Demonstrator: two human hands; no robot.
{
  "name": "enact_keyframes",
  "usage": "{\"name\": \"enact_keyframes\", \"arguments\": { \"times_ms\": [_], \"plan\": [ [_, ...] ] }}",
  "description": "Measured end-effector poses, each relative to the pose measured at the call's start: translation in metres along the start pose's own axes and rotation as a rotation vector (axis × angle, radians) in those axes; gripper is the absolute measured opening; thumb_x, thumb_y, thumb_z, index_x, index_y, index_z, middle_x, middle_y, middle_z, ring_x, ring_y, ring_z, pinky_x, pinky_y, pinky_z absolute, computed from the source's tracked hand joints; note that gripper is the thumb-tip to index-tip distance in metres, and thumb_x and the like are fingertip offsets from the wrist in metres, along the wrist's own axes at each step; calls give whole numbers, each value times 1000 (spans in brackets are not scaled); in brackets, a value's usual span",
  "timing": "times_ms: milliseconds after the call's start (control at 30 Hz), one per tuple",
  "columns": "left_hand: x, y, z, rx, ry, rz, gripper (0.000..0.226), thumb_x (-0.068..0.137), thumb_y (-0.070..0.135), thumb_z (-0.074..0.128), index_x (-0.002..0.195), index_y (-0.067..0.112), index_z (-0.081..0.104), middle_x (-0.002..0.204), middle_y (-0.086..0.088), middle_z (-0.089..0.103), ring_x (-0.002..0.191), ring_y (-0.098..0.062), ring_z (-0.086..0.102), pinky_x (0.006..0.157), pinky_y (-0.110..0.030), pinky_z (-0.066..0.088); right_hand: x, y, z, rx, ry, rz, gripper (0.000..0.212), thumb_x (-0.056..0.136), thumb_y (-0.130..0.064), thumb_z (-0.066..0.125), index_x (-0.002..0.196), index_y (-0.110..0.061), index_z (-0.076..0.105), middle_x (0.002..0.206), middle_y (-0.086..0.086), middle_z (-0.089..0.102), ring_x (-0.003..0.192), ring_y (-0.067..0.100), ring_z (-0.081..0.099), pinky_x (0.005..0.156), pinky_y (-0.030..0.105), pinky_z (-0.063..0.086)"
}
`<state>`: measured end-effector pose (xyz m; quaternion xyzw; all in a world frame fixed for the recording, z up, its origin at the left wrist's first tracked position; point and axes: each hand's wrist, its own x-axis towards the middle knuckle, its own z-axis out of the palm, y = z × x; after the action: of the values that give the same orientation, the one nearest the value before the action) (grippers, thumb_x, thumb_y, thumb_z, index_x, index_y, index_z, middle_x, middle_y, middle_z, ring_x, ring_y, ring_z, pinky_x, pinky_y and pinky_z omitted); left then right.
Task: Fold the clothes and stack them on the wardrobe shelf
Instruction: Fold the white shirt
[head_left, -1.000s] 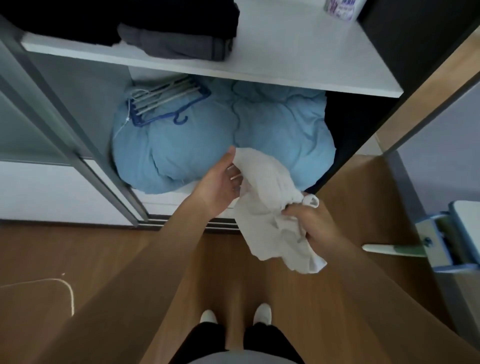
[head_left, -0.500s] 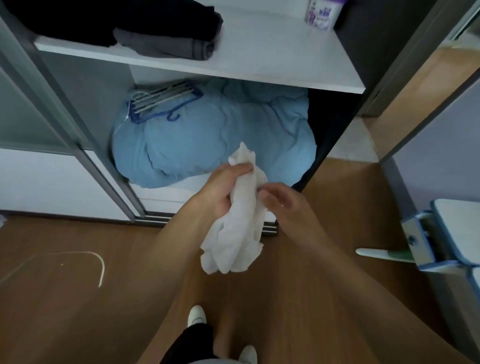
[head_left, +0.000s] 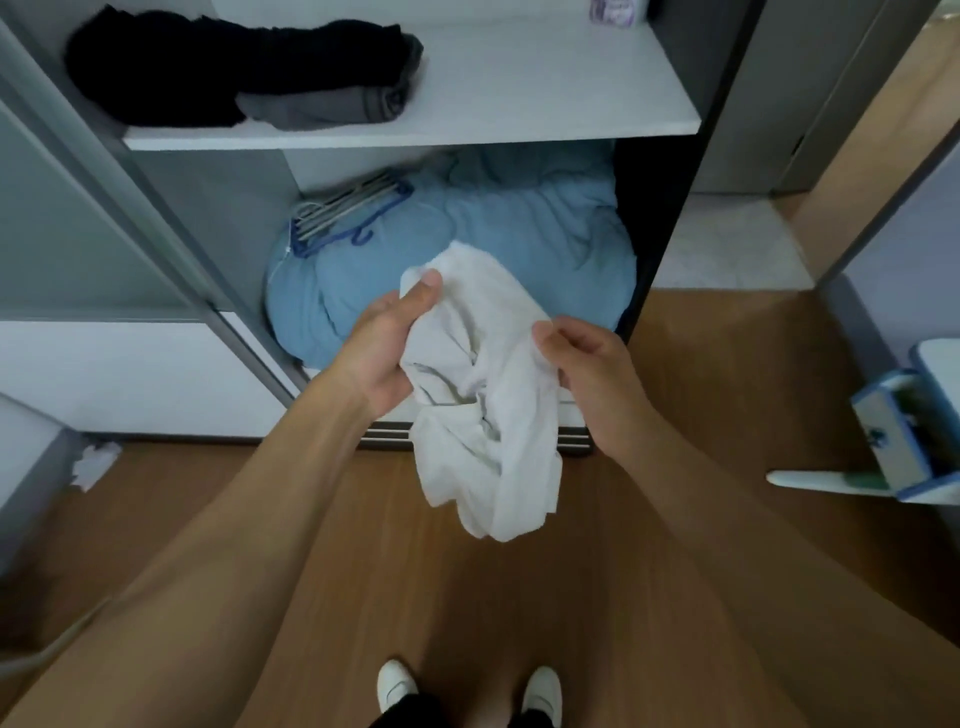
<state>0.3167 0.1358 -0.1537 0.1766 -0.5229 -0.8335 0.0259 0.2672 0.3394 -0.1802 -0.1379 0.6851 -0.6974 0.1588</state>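
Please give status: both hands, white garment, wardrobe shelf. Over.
Grip on white garment: left hand, right hand. Garment bunched, not folded, hanging from hands. On shelf: dark folded clothes, left side.

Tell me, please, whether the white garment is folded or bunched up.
Bunched, not folded: the white garment hangs crumpled and twisted between the left hand and right hand, which each pinch its top; its lower end dangles loose.

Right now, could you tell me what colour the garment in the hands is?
The garment is plain white, head view.
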Motion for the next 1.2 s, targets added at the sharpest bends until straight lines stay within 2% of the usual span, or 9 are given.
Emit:
{"name": "enact_keyframes", "arguments": {
  "times_ms": [133, 300, 433, 567, 700, 767, 833, 1033, 1200],
  "plan": [
    [-11, 22, -11, 93, -18, 131, 26, 98, 18, 60, 83, 17, 80, 91, -4, 78, 85, -16, 75, 74, -28, 58, 1, -9, -20, 168, 92, 129, 22, 96, -24, 64, 75, -16, 65, 84, 8, 62, 82, 21, 59, 84, 35, 46],
    [-23, 36, -9, 229, -72, 161, 14, 89, 24, 68, 94, 11, 71, 91, -11, 74, 80, -23, 70, 74, -31, 55, -6, -22, 0, -237, -205, 181, 25, 89, -59, 62, 103, -41, 73, 103, -11, 74, 94, 9, 70, 78, 23, 53],
    [-31, 40, -1, 344, -122, 188, 9, 81, 26, 71, 83, 18, 70, 79, -7, 69, 69, -18, 65, 66, -30, 51, -2, -31, 46, -520, -227, 43, 34, 89, -48, 68, 107, -18, 70, 97, -2, 74, 84, 12, 70, 71, 31, 55],
    [-33, 57, -17, 430, -124, 271, 8, 86, 24, 72, 80, 20, 71, 75, 1, 70, 68, -11, 65, 61, -21, 51, 9, -33, 64, -748, -63, -111, 29, 94, -19, 56, 88, 9, 63, 76, 23, 61, 65, 20, 50, 61, 33, 34],
    [-25, 61, -54, 876, 46, 393, 18, 88, 28, 72, 73, 23, 63, 64, 11, 62, 50, 1, 52, 46, -13, 38, 11, -41, 68, -510, 160, -166, 22, 90, -16, 59, 74, -18, 75, 73, -3, 72, 64, -3, 56, 64, 14, 42],
    [-20, 56, -77, 1093, 96, 372, 18, 86, 27, 70, 73, 23, 58, 66, 9, 61, 52, -3, 53, 50, -17, 39, 8, -49, 76, -454, 233, -215, 36, 88, -16, 63, 69, -46, 71, 76, -32, 70, 78, -16, 61, 71, 0, 41],
    [-15, 51, -99, 1231, 147, 330, 19, 83, 24, 68, 70, 22, 54, 67, 7, 61, 60, -12, 55, 56, -26, 40, 4, -54, 88, -438, 242, -264, 41, 85, -18, 62, 66, -53, 68, 78, -39, 67, 84, -19, 61, 73, -2, 40],
    [6, 49, -148, 1164, 335, 224, 10, 84, 15, 58, 80, 23, 53, 82, 1, 63, 78, -23, 61, 67, -37, 50, 15, -55, 105, -576, 159, -327, 18, 83, -18, 58, 77, -16, 75, 78, 3, 73, 77, 19, 66, 67, 28, 49],
    [9, 51, -164, 1275, 363, 255, 23, 84, 8, 51, 78, 26, 63, 91, 3, 69, 90, -25, 64, 83, -41, 54, 26, -39, 103, -829, 74, -221, 10, 85, -19, 58, 83, -17, 67, 81, 5, 69, 76, 19, 62, 66, 34, 48]
  ]
}}
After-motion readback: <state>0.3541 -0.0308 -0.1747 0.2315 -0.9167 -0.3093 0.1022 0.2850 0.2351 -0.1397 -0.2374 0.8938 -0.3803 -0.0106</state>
